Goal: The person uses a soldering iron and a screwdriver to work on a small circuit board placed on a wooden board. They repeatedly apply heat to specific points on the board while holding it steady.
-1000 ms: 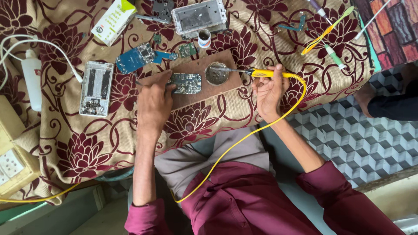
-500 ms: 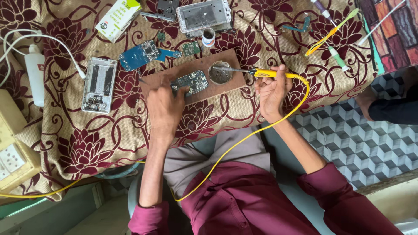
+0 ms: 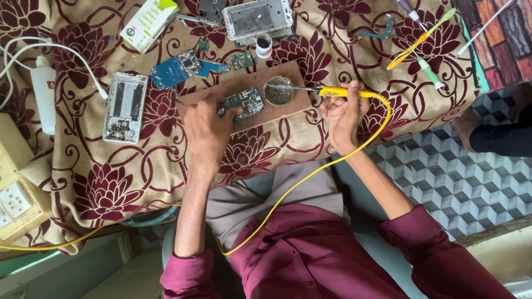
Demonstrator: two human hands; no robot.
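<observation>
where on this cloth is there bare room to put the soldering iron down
Free patches: the cloth below the silver phone frame, left of the left hand; and right of the right hand, below the yellow tool. Crowded: the wooden board and the parts above it, around the blue circuit board.

head cam | looks straight down fr above | mid-range | cloth-covered table [image 3: 83, 182] top, lap below | single view

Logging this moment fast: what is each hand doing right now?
Left hand: pressing on the green circuit board, grip unclear.
Right hand: closed on the yellow soldering iron.
</observation>
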